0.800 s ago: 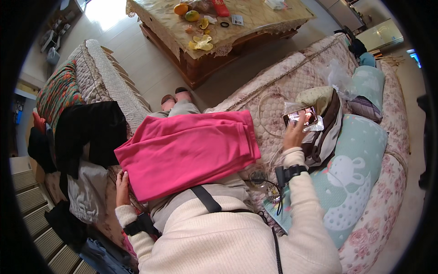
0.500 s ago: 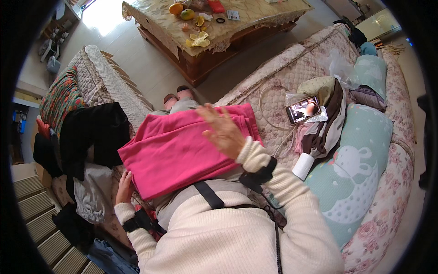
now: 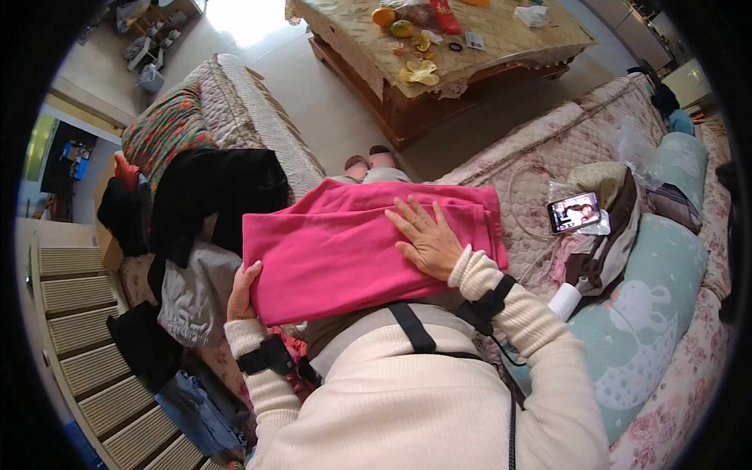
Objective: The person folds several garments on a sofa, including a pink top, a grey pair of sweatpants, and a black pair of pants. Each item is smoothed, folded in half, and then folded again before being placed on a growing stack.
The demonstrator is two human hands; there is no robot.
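A folded bright pink garment (image 3: 345,254) lies across my lap in a wide, layered rectangle; whether it is trousers or a top I cannot tell. At its left end, my left hand (image 3: 244,291) grips the edge, thumb on the upper side and the other fingers partly hidden under the cloth. Flat on top, right of the middle, rests my right hand (image 3: 429,241), its fingers spread over the fabric. Slight creases run lengthwise along the upper layer.
Black clothing (image 3: 223,192) and grey trousers (image 3: 192,294) lie left of me, with jeans (image 3: 200,411) nearer. On the floral sofa to the right are a lit phone (image 3: 573,212), a white roll (image 3: 564,301) and a green pillow (image 3: 634,337). A low table (image 3: 352,39) with fruit stands ahead.
My right hand has come down from above the garment and lies flat on it. My left hand now grips the left edge, which looks straighter. The whole view has shifted.
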